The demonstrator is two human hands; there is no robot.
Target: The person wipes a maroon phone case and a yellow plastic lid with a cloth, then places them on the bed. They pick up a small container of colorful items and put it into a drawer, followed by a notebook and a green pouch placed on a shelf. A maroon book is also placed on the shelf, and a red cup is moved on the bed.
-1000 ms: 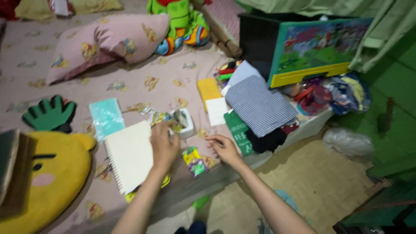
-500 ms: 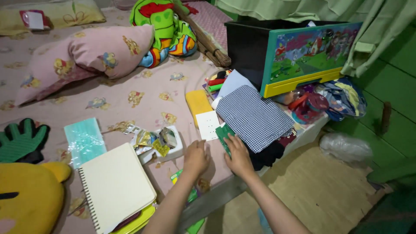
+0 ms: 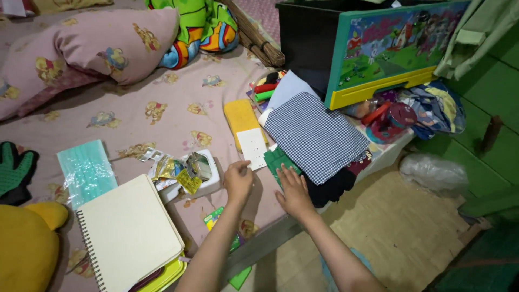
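White card [image 3: 252, 148], one small rectangle with faint dots, lies on the bedsheet [image 3: 135, 116] just below one yellow pad [image 3: 241, 115]. The left hand [image 3: 238, 180] pinches the card's lower edge with curled fingers closed on it. The right hand [image 3: 293, 190] lies flat and open, fingers spread, on one green booklet [image 3: 277, 158] that peeks out from under one blue-checked cloth [image 3: 314, 135]. Both hands sit close together near the mattress edge.

Left of the left hand stands one small white box [image 3: 208, 172] with a heap of foil wrappers [image 3: 168, 168] against it; their number cannot be told. One spiral notebook [image 3: 128, 233] rests nearer the person, and one pale green packet [image 3: 86, 171] lies beside it. One pink pillow [image 3: 92, 48] lies at the head of the bed, and one painted drawer unit [image 3: 378, 48] stands beyond the cloth.
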